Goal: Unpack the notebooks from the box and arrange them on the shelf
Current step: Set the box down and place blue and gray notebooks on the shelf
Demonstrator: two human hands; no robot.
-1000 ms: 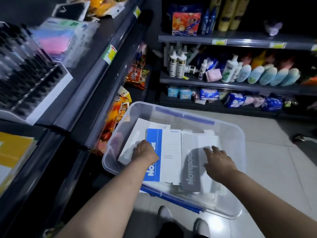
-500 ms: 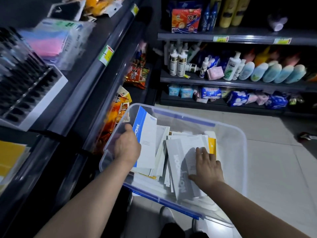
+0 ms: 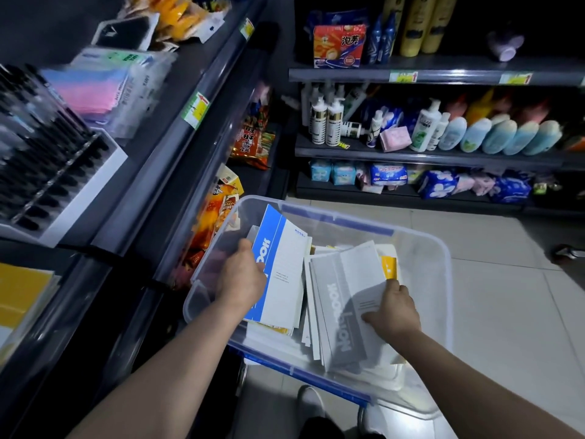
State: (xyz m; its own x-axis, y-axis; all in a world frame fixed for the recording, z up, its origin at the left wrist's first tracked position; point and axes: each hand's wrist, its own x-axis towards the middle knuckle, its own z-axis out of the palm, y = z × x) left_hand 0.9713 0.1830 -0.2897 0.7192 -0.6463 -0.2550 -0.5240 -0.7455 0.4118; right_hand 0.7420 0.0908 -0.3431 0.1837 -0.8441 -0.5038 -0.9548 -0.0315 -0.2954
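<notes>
Left hand (image 3: pixel 242 280) grips the left edge of a blue-and-white notebook (image 3: pixel 281 267). The fingers curl behind the cover, out of sight, and hold the book tipped up towards the left wall of the clear plastic box (image 3: pixel 443 280). A second ago that notebook lay flat on the pile with the hand resting on top of it; half a second ago it was already tilted up.

Right hand (image 3: pixel 394 308) pinches the right edge of a grey notebook (image 3: pixel 342 299), thumb pressed on the cover and fingers curled round the edge. That side is raised, together with a few white-edged books beneath it. A second ago this hand lay flat on the cover with its fingers spread. A yellow-striped notebook (image 3: pixel 388 267), hidden a second ago, shows just beyond the knuckles.

More notebooks fill the bottom of the box, which stands just beside the dark left shelf (image 3: pixel 177 137) over a pale tiled floor (image 3: pixel 506 312). Yellow covers (image 3: pixel 22 296) lie on a lower tier at the frame's left edge, with a pen display (image 3: pixel 47 172) on the tier above. Snack packets (image 3: pixel 250 144) crowd the corner. Lotion bottles (image 3: pixel 474 134) line the far shelves.
</notes>
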